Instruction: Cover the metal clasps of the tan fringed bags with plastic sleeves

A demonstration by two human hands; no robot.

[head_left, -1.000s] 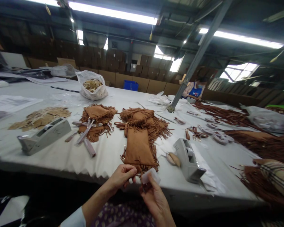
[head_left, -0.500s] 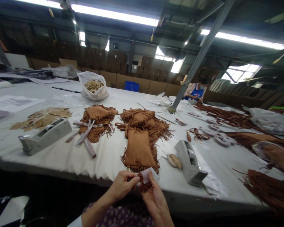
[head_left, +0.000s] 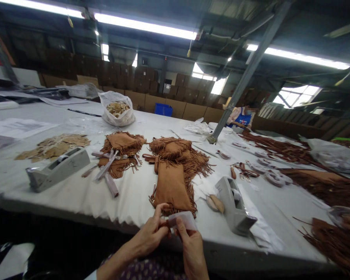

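Observation:
At the near edge of the white table [head_left: 84, 194], my left hand [head_left: 149, 234] and my right hand [head_left: 191, 249] meet, both pinched on a small translucent plastic piece [head_left: 181, 220] with a brown bit under it. Just beyond lies a tan suede fringed pouch [head_left: 171, 186]. Behind that pouch sits a pile of fringed pouches [head_left: 175, 149]. A grey tape dispenser [head_left: 235, 204] stands to the right of my hands.
A second tape dispenser [head_left: 58, 169] and wrapped strips [head_left: 106, 171] lie left, beside tan cut pieces [head_left: 52, 144] and a plastic bag [head_left: 116, 109]. Dark brown fringe [head_left: 335, 241] lies right. A person [head_left: 241, 114] works at the far end, by a slanted steel post [head_left: 245, 70].
My hands shifted slightly up over the table edge, turning the plastic piece flatter between the fingers. The striped sleeve and hand at the right edge drew back out of view.

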